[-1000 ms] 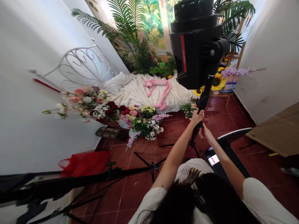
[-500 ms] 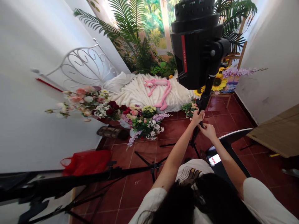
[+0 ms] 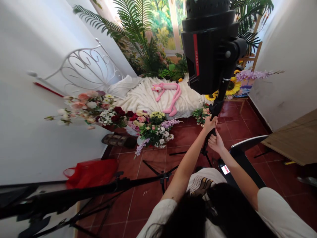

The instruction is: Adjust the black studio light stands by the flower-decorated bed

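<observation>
Head view: left grip (image 3: pixel 210 125) clamps the pole (image 3: pixel 222 89), lamp (image 3: pixel 206 56) at twelve o'clock; right grip (image 3: pixel 216 142) curls below (can't tell on what). This pole step likely needs steady holding.

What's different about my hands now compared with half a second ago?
Your right-hand grip has rotated at the light stand: the thumb now points up and the curled fingers show, where the back of the hand showed before. Whether it holds a knob is hidden. Your left-hand grip stays closed around the stand just above, and the pink toy stays on the blanket.
</observation>
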A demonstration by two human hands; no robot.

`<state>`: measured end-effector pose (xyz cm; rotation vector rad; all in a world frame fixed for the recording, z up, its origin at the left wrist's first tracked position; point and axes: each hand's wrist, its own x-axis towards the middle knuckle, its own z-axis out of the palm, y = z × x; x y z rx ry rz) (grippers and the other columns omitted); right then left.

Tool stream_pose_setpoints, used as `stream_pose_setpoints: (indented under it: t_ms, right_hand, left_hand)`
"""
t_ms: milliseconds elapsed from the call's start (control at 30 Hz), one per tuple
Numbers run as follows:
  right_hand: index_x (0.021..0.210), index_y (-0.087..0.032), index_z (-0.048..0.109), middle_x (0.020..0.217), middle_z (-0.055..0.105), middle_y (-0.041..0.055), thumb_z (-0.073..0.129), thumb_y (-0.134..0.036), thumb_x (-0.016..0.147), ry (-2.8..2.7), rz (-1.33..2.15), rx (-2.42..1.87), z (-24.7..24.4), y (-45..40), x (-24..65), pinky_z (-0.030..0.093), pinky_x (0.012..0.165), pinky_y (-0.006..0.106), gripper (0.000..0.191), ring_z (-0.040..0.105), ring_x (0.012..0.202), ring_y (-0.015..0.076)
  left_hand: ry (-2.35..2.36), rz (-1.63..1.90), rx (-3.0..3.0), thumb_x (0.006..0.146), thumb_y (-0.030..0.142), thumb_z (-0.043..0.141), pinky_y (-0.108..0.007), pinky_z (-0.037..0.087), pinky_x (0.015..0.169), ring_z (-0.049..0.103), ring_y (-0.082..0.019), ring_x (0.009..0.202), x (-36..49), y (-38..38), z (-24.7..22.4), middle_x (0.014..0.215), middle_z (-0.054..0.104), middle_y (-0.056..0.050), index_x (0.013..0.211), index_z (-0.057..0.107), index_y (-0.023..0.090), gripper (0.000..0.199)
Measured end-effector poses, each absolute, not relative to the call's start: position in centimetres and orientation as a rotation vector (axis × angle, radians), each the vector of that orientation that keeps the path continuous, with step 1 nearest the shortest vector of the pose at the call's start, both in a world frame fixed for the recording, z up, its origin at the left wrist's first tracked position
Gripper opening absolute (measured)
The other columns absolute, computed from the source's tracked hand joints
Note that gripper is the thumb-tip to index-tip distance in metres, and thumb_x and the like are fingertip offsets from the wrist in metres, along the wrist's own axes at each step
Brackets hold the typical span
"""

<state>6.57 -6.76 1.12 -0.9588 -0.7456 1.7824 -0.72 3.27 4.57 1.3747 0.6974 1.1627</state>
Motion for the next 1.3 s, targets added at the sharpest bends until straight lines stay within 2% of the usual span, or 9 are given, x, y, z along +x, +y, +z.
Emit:
stream_pose_setpoints:
  t_ms: [133, 233, 333, 433, 533, 733, 900, 1100, 1300]
  right_hand:
    - [0.057, -0.024, 0.013, 0.043, 0.015, -0.0075, 0.046, -0.081, 0.089, -0.634, 1.801, -0.909, 1.3, -7.0, 6.3, 0.02, 0.037, 0.023, 0.073, 0.012, 0.041, 0.0094]
    - [0.058, -0.026, 0.02, 0.045, 0.018, -0.0092, 0.055, -0.085, 0.08, -0.745, 1.81, -1.052, 1.0, -6.8, 7.4, 0.015, 0.037, 0.024, 0.072, 0.012, 0.041, 0.008]
    - [0.06, -0.026, 0.028, 0.048, 0.024, -0.0098, 0.065, -0.087, 0.069, -0.907, 1.516, -1.318, 0.8, -6.9, 8.6, 0.012, 0.039, 0.024, 0.072, 0.016, 0.042, 0.0074]
    - [0.063, -0.026, 0.03, 0.052, 0.029, -0.009, 0.074, -0.081, 0.064, -1.136, 1.163, -1.445, 1.1, -7.1, 9.4, 0.022, 0.045, 0.024, 0.07, 0.025, 0.048, 0.0087]
    - [0.065, -0.025, 0.03, 0.056, 0.034, -0.008, 0.076, -0.071, 0.066, -1.352, 0.944, -1.482, 1.8, -7.2, 9.5, 0.027, 0.052, 0.024, 0.065, 0.029, 0.055, 0.01]
    - [0.059, -0.024, 0.023, 0.053, 0.028, -0.005, 0.06, -0.07, 0.079, -1.485, 0.663, -1.68, 2.0, -6.6, 9.0, 0.022, 0.053, 0.027, 0.062, 0.025, 0.056, 0.0115]
    - [0.055, -0.024, 0.021, 0.053, 0.023, -0.0045, 0.059, -0.075, 0.078, -1.513, 0.705, -1.686, 1.4, -6.2, 9.4, 0.017, 0.051, 0.028, 0.068, 0.02, 0.056, 0.0108]
    - [0.055, -0.025, 0.018, 0.052, 0.02, -0.0066, 0.065, -0.088, 0.065, -1.379, 0.984, -1.471, 1.2, -5.6, 9.1, 0.016, 0.049, 0.027, 0.079, 0.019, 0.053, 0.0079]
    - [0.054, -0.026, 0.03, 0.042, 0.025, -0.0086, 0.072, -0.086, 0.063, -1.05, 1.342, -1.246, 0.7, -6.2, 7.6, 0.013, 0.041, 0.027, 0.074, 0.019, 0.039, 0.006]
  left_hand:
    - [0.697, 1.154, 1.384, 0.066, 0.098, 0.043, -0.024, 0.026, 0.042, 0.035, -0.005, 0.035, -0.7, 3.3, 4.6, 0.036, 0.038, 0.003, 0.042, 0.044, 0.018, 0.083]
    - [0.712, 1.143, 1.385, 0.064, 0.1, 0.041, -0.024, 0.027, 0.043, 0.036, -0.005, 0.036, -0.7, 3.3, 4.6, 0.035, 0.038, 0.003, 0.042, 0.044, 0.019, 0.084]
    - [0.719, 1.136, 1.387, 0.063, 0.101, 0.039, -0.024, 0.027, 0.043, 0.036, -0.005, 0.035, -0.8, 3.2, 4.7, 0.035, 0.037, 0.003, 0.041, 0.044, 0.019, 0.085]
    - [0.735, 1.133, 1.391, 0.063, 0.101, 0.039, -0.025, 0.027, 0.043, 0.036, -0.005, 0.035, -0.8, 3.2, 4.7, 0.035, 0.038, 0.003, 0.041, 0.045, 0.019, 0.085]
    - [0.744, 1.134, 1.386, 0.062, 0.101, 0.038, -0.025, 0.028, 0.042, 0.036, -0.006, 0.034, -0.7, 3.2, 4.5, 0.034, 0.037, 0.003, 0.041, 0.044, 0.019, 0.085]
    - [0.733, 1.148, 1.387, 0.069, 0.098, 0.038, -0.025, 0.026, 0.041, 0.035, -0.006, 0.034, -0.7, 3.2, 4.4, 0.034, 0.037, 0.003, 0.043, 0.045, 0.019, 0.083]
    - [0.739, 1.16, 1.378, 0.065, 0.1, 0.038, -0.025, 0.025, 0.04, 0.034, -0.005, 0.033, -0.6, 3.2, 4.5, 0.034, 0.036, 0.003, 0.041, 0.045, 0.019, 0.085]
    - [0.733, 1.164, 1.36, 0.067, 0.099, 0.038, -0.024, 0.026, 0.041, 0.034, -0.005, 0.033, -0.5, 3.4, 4.0, 0.034, 0.036, 0.003, 0.042, 0.045, 0.019, 0.084]
    - [0.722, 1.181, 1.367, 0.069, 0.098, 0.039, -0.025, 0.025, 0.041, 0.034, -0.005, 0.033, -0.5, 3.4, 4.1, 0.035, 0.037, 0.002, 0.042, 0.044, 0.019, 0.084]
